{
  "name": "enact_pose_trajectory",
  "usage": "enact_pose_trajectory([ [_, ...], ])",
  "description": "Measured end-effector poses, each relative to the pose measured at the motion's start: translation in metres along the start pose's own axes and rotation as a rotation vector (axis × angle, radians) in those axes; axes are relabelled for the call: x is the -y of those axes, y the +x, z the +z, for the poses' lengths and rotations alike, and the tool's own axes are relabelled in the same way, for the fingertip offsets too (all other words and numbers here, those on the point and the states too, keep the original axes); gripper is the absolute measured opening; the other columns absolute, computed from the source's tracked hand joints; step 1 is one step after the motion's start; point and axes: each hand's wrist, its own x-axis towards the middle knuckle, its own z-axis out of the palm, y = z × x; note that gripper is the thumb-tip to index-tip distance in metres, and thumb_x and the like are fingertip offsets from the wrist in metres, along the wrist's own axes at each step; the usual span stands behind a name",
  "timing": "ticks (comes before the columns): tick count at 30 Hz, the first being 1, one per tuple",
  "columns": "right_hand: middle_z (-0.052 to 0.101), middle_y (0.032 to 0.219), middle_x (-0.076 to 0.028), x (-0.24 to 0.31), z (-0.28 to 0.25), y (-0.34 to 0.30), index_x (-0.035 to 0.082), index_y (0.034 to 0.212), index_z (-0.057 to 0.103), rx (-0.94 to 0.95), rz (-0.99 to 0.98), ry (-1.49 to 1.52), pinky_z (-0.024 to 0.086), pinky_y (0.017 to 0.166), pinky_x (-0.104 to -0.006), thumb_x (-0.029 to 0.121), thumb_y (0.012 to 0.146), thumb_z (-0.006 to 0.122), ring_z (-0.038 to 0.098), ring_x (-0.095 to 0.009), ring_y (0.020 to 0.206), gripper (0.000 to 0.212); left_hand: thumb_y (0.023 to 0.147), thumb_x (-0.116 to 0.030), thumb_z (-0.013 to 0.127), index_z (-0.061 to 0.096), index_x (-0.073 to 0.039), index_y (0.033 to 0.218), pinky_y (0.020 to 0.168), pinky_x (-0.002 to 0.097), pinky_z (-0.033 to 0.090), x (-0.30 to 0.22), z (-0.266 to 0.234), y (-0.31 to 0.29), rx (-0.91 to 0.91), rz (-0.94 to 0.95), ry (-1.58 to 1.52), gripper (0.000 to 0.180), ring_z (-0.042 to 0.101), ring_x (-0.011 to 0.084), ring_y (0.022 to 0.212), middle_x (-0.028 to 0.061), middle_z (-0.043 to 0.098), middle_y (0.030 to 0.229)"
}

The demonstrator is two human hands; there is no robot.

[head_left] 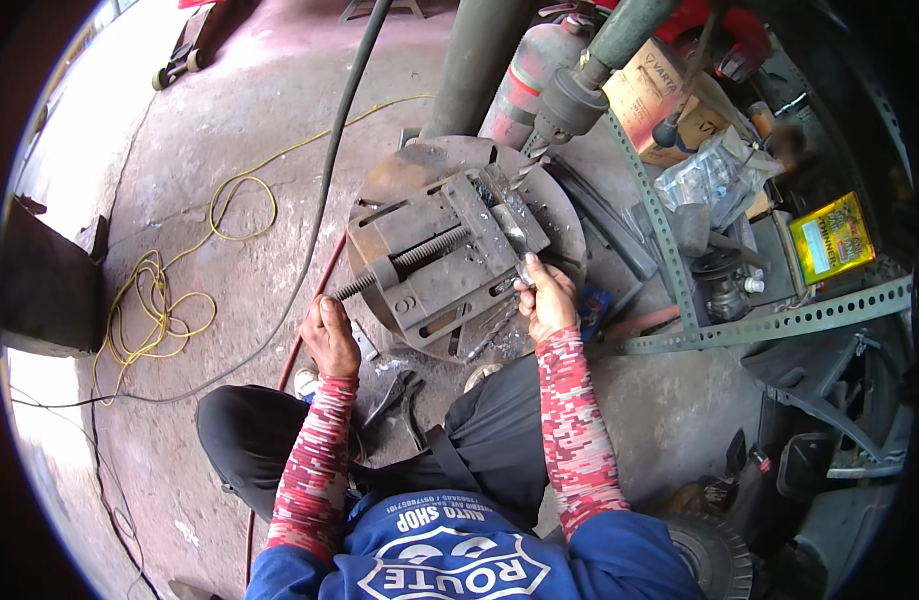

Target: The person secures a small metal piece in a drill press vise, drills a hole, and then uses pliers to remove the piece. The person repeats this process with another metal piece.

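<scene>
A steel drill press vise (434, 258) lies on the round, slotted drill press table (379, 185). My left hand (329, 338) is closed around the outer end of the vise's threaded screw (419, 255); any handle there is hidden by the fingers. At the jaws, my right hand (547, 298) pinches the near end of a small shiny metal piece (511, 232), which sits between them. Above the jaws a twist drill bit (531, 165) points down from the drill chuck (569, 105). Metal shavings are scattered around the jaws and table.
Behind the table rises the press column (474, 70), with a fire extinguisher (529, 85) beside it. A perforated angle-iron rack (749, 328) stands at right, holding a carton (679, 100) and a yellow can (831, 238). A yellow cord (159, 300) and black cable (331, 150) cross the left side.
</scene>
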Motion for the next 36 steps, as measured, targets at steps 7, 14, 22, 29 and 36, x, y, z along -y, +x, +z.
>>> enact_pose_trajectory([
  [7,0.063,0.075,0.0,-0.001,-0.006,-0.003,0.009,0.089,0.064,0.1,-0.017,-0.048,0.035,0.041,-0.0208,0.021,0.095,0.076,0.046,-0.003,0.047,0.018,0.11,-0.039,0.037,0.051,-0.004,0.074,0.048,0.0309,0.032,-0.005,-0.004,0.004,0.059,-0.194,-0.076,0.052,0.041,0.0138,0.047,0.0023,0.043,0.056],
  [14,0.061,0.072,0.001,-0.006,-0.003,0.001,0.008,0.088,0.065,0.032,-0.073,-0.075,0.033,0.039,-0.0191,0.02,0.094,0.077,0.042,-0.001,0.047,0.018,0.107,-0.035,0.048,0.05,-0.007,0.069,0.048,0.0311,0.031,0.003,-0.004,0.02,0.069,-0.436,-0.132,0.048,0.041,0.0099,0.05,-0.0009,0.044,0.056],
  [22,0.058,0.064,0.003,-0.01,0.0,0.001,0.007,0.081,0.065,-0.031,-0.102,-0.071,0.026,0.038,-0.0196,0.022,0.089,0.081,0.038,0.0,0.043,0.024,0.108,-0.048,0.041,0.054,-0.002,0.076,0.049,0.0318,0.03,0.001,0.0,0.009,-0.011,-0.084,0.001,0.057,0.038,0.0093,0.052,-0.0011,0.042,0.06],
  [29,0.059,0.064,0.003,-0.013,-0.005,-0.002,0.006,0.078,0.066,0.017,-0.132,-0.052,0.028,0.042,-0.0216,0.021,0.089,0.081,0.041,-0.001,0.047,0.024,0.109,-0.045,0.042,0.05,-0.005,0.077,0.047,0.0285,0.028,0.015,0.002,0.021,0.076,-0.161,-0.162,0.052,0.037,0.0068,0.052,-0.0026,0.041,0.061],
  [36,0.06,0.061,0.004,-0.015,-0.014,0.008,0.006,0.072,0.066,0.052,-0.163,-0.206,0.036,0.049,-0.0256,0.033,0.089,0.08,0.046,-0.004,0.051,0.035,0.111,-0.039,0.046,0.044,-0.008,0.075,0.073,0.0272,0.052,-0.004,-0.011,0.028,0.257,-0.185,-0.169,0.047,0.033,0.0056,0.056,-0.0043,0.036,0.063],
])
